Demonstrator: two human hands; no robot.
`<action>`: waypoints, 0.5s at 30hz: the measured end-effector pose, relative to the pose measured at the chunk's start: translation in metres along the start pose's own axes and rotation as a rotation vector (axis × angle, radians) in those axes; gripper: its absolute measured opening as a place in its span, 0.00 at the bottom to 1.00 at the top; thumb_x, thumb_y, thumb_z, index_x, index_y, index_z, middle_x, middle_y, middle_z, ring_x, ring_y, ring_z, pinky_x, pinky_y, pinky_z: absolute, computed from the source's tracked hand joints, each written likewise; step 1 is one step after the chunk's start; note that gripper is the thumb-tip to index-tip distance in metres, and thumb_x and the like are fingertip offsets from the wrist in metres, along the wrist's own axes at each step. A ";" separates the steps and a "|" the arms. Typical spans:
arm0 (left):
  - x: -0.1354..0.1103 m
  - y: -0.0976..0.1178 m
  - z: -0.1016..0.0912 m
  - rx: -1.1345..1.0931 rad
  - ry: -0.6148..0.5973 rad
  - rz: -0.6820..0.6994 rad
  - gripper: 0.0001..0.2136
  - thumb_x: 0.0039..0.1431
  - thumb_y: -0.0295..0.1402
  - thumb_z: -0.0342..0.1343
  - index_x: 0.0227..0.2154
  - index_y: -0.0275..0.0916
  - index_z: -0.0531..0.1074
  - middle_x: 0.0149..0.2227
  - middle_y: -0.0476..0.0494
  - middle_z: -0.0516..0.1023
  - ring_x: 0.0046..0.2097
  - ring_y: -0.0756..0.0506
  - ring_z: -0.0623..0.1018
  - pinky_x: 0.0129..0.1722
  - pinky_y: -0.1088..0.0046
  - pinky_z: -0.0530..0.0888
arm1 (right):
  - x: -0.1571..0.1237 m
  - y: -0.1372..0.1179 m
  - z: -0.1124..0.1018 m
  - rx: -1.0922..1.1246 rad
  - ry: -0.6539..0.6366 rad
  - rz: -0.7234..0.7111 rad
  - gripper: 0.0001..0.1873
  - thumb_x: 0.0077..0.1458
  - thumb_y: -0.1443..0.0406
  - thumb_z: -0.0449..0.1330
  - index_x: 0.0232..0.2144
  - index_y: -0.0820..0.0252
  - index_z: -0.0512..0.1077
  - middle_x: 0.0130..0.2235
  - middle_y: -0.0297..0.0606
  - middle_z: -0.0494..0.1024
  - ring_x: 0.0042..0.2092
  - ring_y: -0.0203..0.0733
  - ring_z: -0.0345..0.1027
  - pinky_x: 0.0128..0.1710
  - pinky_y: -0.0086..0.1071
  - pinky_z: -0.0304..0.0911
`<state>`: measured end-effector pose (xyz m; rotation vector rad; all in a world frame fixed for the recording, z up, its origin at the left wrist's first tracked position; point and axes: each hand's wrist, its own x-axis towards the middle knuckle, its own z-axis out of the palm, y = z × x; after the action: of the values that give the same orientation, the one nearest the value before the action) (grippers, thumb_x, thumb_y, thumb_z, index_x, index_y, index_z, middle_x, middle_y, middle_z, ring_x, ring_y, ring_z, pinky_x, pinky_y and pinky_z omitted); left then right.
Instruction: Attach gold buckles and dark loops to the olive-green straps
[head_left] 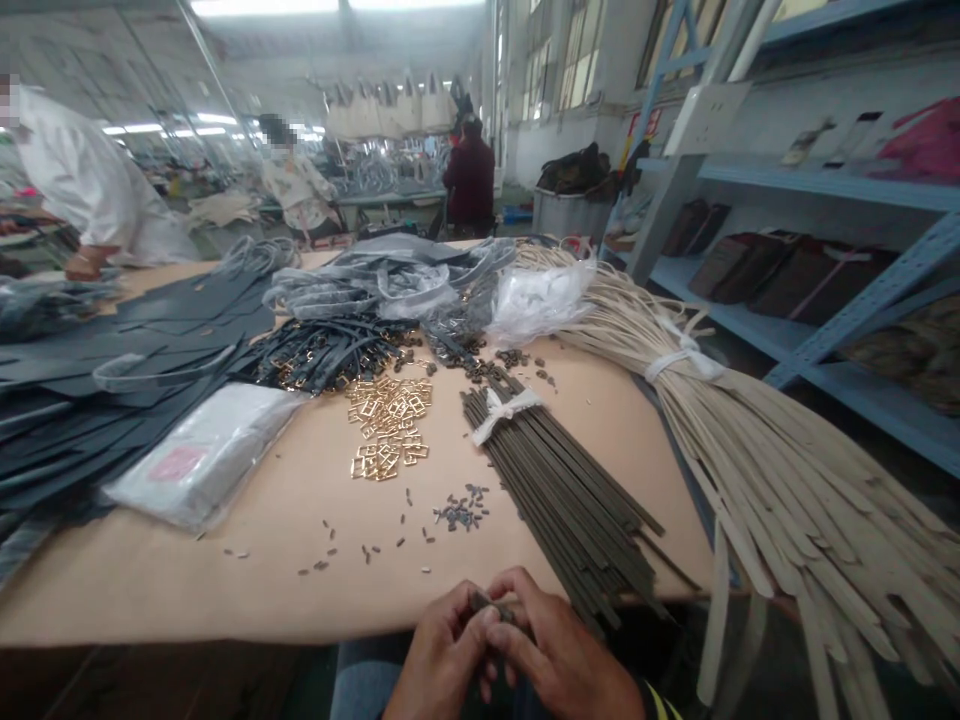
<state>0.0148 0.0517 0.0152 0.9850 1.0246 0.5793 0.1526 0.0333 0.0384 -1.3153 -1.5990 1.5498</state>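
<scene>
My left hand [442,650] and my right hand [555,650] meet at the near table edge, fingers pinched together on the end of a thin dark strap [495,607]. Just to their right lies a tied bundle of dark straps [555,480], bound with a white tie. Small dark metal pins [459,512] are scattered on the tan tabletop [247,570] in front of my hands. Beyond them sits a pile of gold buckles [386,425].
A large bundle of cream straps [765,440] hangs over the right table edge. A clear plastic bag [202,455] and dark leather pieces [97,380] lie left. Blue shelving [825,260] stands right. Other people work at the back left.
</scene>
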 end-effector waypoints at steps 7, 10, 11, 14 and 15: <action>0.024 0.043 -0.009 0.386 0.001 0.116 0.20 0.49 0.48 0.46 0.16 0.36 0.61 0.15 0.51 0.62 0.20 0.53 0.63 0.21 0.78 0.61 | 0.018 0.003 -0.024 -0.133 0.098 -0.012 0.09 0.55 0.63 0.45 0.27 0.60 0.60 0.23 0.33 0.71 0.28 0.34 0.65 0.31 0.25 0.57; 0.054 0.069 -0.012 0.548 -0.017 0.206 0.18 0.53 0.45 0.43 0.18 0.36 0.62 0.17 0.50 0.64 0.22 0.51 0.65 0.23 0.77 0.63 | 0.024 0.005 -0.050 -0.206 0.212 0.063 0.09 0.54 0.62 0.45 0.26 0.60 0.60 0.25 0.34 0.71 0.28 0.35 0.66 0.31 0.27 0.58; 0.068 0.080 -0.013 0.619 -0.012 0.255 0.17 0.54 0.43 0.42 0.20 0.36 0.64 0.19 0.49 0.66 0.23 0.51 0.66 0.24 0.76 0.64 | 0.026 0.008 -0.059 -0.218 0.257 0.100 0.10 0.54 0.62 0.44 0.26 0.59 0.59 0.26 0.35 0.72 0.27 0.35 0.66 0.29 0.27 0.58; 0.121 0.112 -0.013 0.906 0.109 0.555 0.13 0.57 0.37 0.40 0.28 0.37 0.66 0.26 0.45 0.70 0.29 0.49 0.69 0.30 0.73 0.67 | 0.030 0.023 -0.086 -0.188 0.379 0.192 0.10 0.53 0.59 0.43 0.27 0.58 0.57 0.29 0.36 0.72 0.20 0.33 0.63 0.23 0.27 0.59; 0.142 0.122 -0.011 1.004 0.115 0.673 0.12 0.57 0.35 0.40 0.30 0.37 0.67 0.29 0.44 0.71 0.31 0.48 0.70 0.33 0.71 0.67 | 0.030 0.029 -0.093 -0.170 0.413 0.210 0.10 0.53 0.58 0.43 0.27 0.58 0.57 0.29 0.36 0.73 0.19 0.32 0.63 0.21 0.27 0.58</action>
<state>0.0708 0.2249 0.0593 2.2544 1.0824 0.6687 0.2317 0.0951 0.0210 -1.8093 -1.3848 1.1690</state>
